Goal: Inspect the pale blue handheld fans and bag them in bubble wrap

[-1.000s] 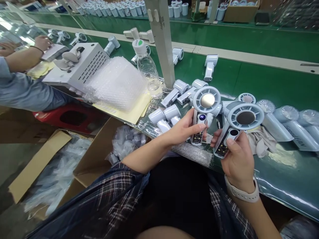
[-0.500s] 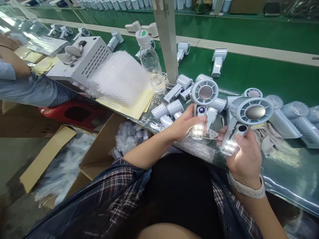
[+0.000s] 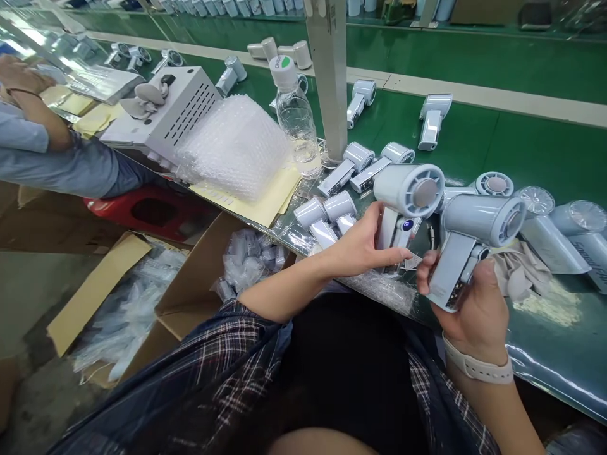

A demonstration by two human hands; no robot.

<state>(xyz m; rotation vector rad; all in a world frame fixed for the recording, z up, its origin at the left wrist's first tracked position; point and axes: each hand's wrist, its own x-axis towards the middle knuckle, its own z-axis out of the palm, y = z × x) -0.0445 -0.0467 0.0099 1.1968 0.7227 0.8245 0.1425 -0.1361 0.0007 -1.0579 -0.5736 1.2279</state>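
Observation:
Two light-blue handheld fans are up off the bench, one in each hand. My left hand [image 3: 365, 246] is closed round the handle of the left fan [image 3: 403, 189], whose small display glows blue; its thumb is stretched across the front. My right hand [image 3: 474, 309] grips the handle of the right fan [image 3: 478, 218], tilted with its head turned to the right. Behind them, more handheld fans [image 3: 353, 161] lie on the bench. A grey cloth glove [image 3: 519, 272] rests beside the right fan. The lower part of the left handle is partly hidden by my thumb.
A water bottle [image 3: 298, 120] stands before a metal post [image 3: 328, 76]. Bubble wrap [image 3: 237, 142] lies on yellow sheets left of it, near a grey metal box [image 3: 175, 104]. Several fans sit on the green belt [image 3: 497, 133]. An open carton [image 3: 190, 297] is below; a co-worker's arm [image 3: 47, 120] is at left.
Both fans have turned in my hands, so their fronts now face right rather than toward me. The lit white patches on their handles no longer show. My view has shifted slightly left.

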